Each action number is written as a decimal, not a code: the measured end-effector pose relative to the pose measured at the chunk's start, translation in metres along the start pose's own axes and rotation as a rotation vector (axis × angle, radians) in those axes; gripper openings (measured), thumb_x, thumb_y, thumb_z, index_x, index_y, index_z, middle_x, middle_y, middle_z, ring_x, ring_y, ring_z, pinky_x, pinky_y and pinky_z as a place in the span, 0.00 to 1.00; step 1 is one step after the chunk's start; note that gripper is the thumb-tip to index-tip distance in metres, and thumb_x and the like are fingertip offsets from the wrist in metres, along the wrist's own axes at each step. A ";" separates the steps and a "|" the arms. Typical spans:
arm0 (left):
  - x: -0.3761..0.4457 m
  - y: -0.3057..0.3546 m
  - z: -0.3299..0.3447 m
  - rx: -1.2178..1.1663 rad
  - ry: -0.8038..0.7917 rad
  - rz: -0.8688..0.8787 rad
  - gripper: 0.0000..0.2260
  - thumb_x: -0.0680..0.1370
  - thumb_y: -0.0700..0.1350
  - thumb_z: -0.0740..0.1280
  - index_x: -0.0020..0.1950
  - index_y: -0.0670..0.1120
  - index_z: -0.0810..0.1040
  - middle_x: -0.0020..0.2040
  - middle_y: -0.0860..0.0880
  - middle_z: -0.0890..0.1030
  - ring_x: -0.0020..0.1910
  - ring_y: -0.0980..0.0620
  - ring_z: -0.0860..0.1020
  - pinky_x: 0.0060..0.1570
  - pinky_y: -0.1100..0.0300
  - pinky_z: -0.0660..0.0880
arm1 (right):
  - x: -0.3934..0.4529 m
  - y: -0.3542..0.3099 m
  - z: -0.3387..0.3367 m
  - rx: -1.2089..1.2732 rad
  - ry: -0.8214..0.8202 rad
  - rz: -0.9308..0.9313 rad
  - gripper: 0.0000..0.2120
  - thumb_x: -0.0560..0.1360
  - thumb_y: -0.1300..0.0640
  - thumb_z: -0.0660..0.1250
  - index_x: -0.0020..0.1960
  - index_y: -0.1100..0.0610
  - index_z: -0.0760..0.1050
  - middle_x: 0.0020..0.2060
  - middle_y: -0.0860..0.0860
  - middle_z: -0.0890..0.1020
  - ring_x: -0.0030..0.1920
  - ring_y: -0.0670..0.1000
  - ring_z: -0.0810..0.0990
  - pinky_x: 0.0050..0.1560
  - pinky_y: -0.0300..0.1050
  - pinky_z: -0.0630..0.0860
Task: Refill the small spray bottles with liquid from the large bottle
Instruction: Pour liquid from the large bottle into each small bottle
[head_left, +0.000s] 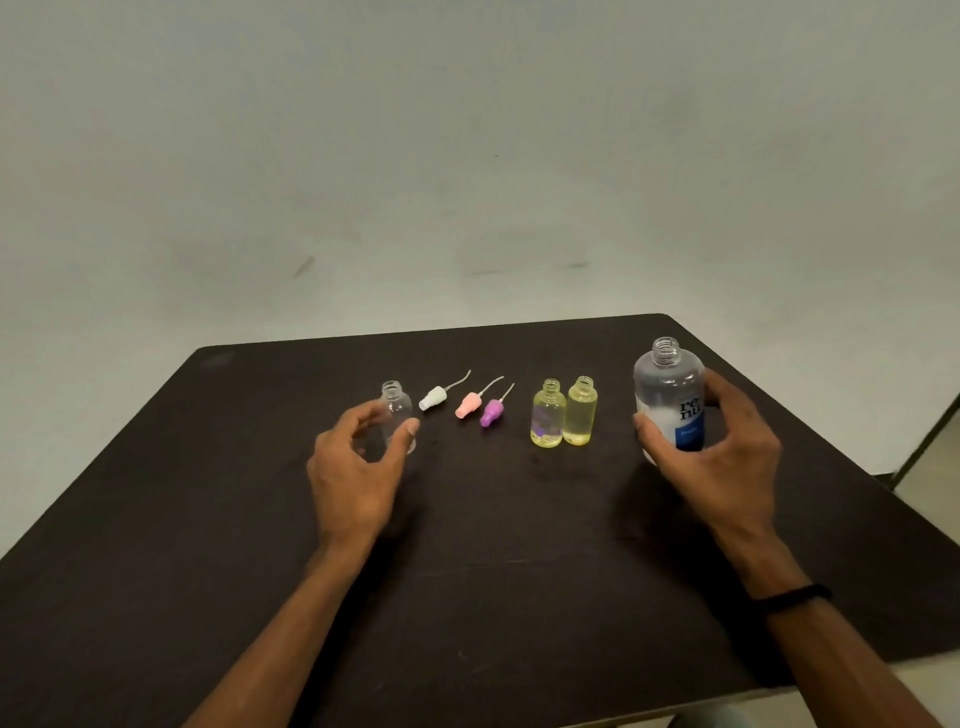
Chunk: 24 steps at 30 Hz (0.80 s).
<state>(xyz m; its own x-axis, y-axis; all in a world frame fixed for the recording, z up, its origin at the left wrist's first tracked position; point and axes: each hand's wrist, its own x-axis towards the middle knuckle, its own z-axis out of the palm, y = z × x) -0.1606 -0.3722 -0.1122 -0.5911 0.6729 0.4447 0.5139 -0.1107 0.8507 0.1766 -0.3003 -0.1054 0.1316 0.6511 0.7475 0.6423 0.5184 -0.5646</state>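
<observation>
An empty clear small bottle (397, 402) stands uncapped at the left of the dark table (519, 545). My left hand (353, 467) curls round its lower part, thumb on the right side. Two small bottles with yellow liquid (548, 415) (582, 413) stand open side by side at centre right. The large clear bottle (670, 384), with a blue and white label and no cap, stands upright at the right. My right hand (727, 457) grips it from behind and below. A white (434, 398), a pink (470, 405) and a purple (491, 412) spray head lie between the bottles.
The spray heads' thin tubes point toward the back of the table. A plain pale wall stands behind the table. The table's right edge drops to a floor at the far right. A black band sits on my right wrist.
</observation>
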 end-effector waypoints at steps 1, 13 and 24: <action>-0.008 0.006 0.002 -0.014 -0.030 0.052 0.18 0.74 0.53 0.79 0.63 0.56 0.82 0.53 0.63 0.81 0.54 0.56 0.81 0.55 0.57 0.80 | 0.000 0.000 0.000 0.006 -0.001 -0.005 0.37 0.67 0.50 0.84 0.72 0.58 0.75 0.63 0.57 0.83 0.60 0.56 0.82 0.63 0.65 0.80; -0.058 0.061 0.087 -0.367 -0.661 0.132 0.21 0.76 0.43 0.79 0.64 0.61 0.81 0.48 0.50 0.86 0.47 0.52 0.85 0.50 0.63 0.82 | 0.003 0.007 -0.001 -0.122 0.014 -0.153 0.37 0.64 0.61 0.85 0.70 0.59 0.77 0.63 0.56 0.83 0.61 0.58 0.82 0.66 0.72 0.72; -0.047 0.049 0.095 -0.444 -0.779 0.047 0.19 0.76 0.43 0.78 0.66 0.50 0.82 0.51 0.49 0.86 0.51 0.54 0.85 0.53 0.61 0.83 | 0.004 -0.003 -0.005 -0.179 -0.117 -0.200 0.38 0.65 0.68 0.82 0.72 0.59 0.76 0.69 0.57 0.79 0.72 0.59 0.76 0.74 0.78 0.60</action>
<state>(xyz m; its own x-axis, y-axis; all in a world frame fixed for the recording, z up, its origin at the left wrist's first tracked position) -0.0487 -0.3399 -0.1182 0.0965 0.9481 0.3031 0.1434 -0.3145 0.9384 0.1791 -0.3020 -0.0993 -0.0924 0.6109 0.7863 0.7708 0.5437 -0.3319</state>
